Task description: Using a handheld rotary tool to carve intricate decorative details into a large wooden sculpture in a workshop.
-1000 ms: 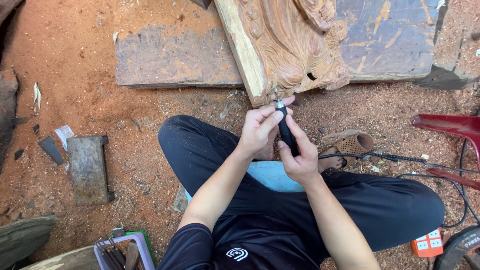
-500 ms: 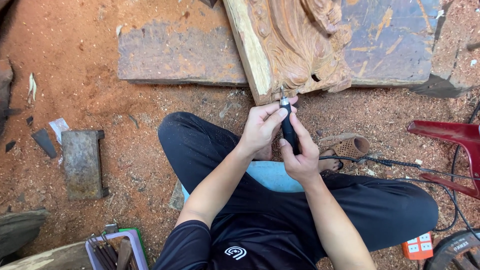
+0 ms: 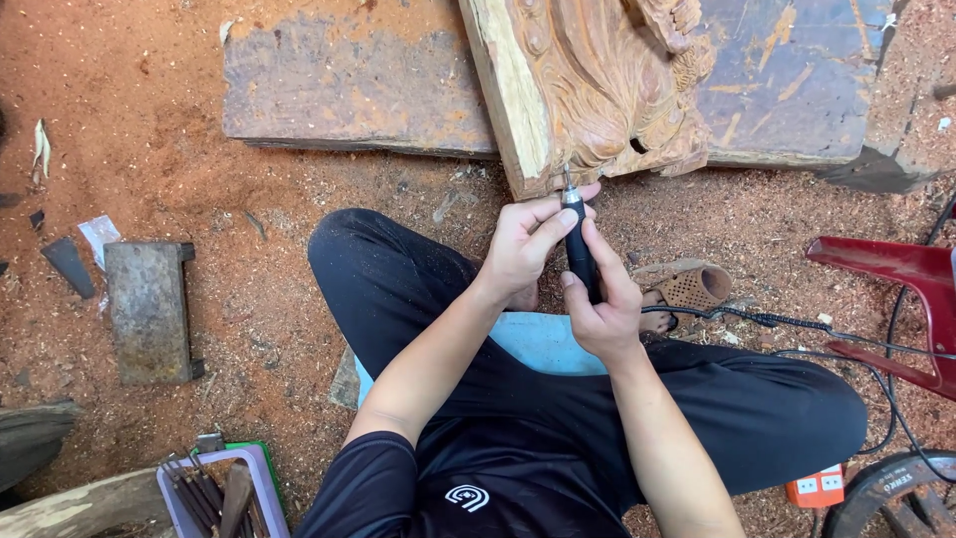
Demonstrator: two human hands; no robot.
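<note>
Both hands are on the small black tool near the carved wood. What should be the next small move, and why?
Probably finish seating the bit before carving. The left hand pinches the metal tip of the black tool while the right hand grips its body, and the tip points up beside the lower edge of the carved wood. I cannot tell whether it touches the wood.

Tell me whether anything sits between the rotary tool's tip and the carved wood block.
Nothing visible does. The rotary tool, held by the left hand and right hand, points its tip up toward the carved wood block, with only sawdust-covered ground below.
</note>
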